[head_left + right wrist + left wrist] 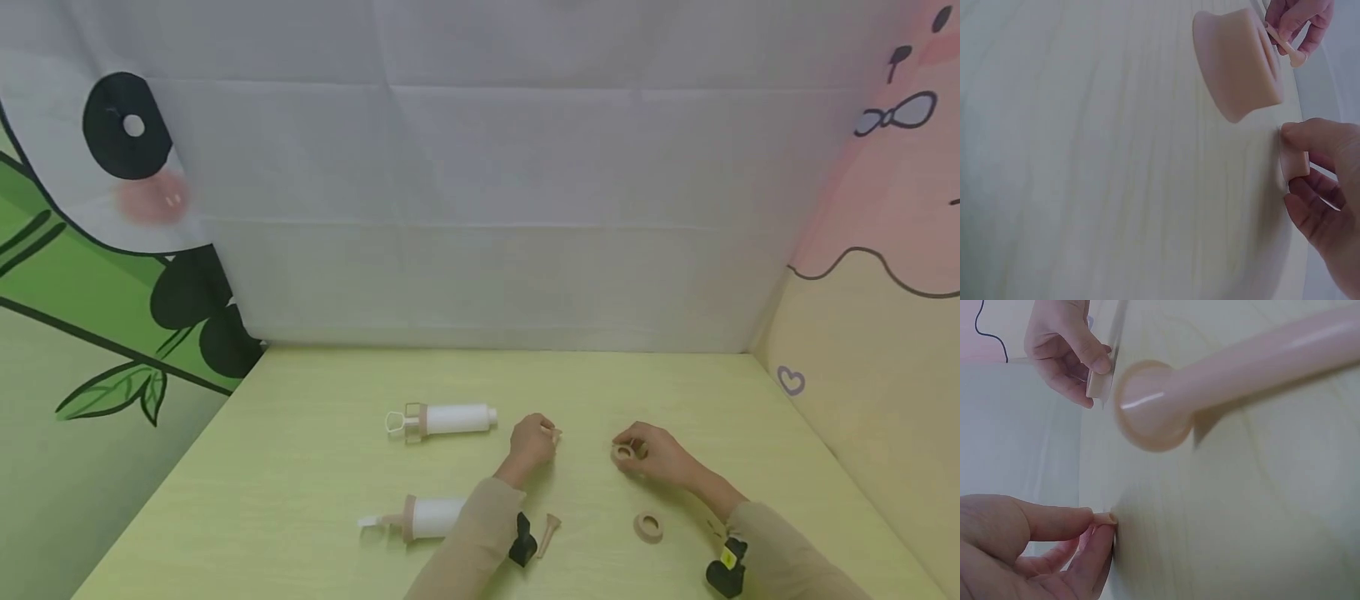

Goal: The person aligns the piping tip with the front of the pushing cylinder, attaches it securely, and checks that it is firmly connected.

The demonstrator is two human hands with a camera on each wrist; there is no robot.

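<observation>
My left hand (546,437) pinches a small beige nozzle tip (556,435) just above the pale green table (315,467); in the left wrist view the tip (1105,519) sits between thumb and forefinger. My right hand (628,457) grips a beige ring (622,452), seen in the right wrist view as the ring (1294,159) held on edge against the tabletop. The hands are a short gap apart. A second beige ring (648,527) and a beige cone nozzle (550,532) lie loose near my forearms.
Two white piping syringes with beige collars lie on the table's left half, one farther away (450,419) and one nearer (420,517), partly behind my left sleeve. Cloth walls close the table at the back and both sides.
</observation>
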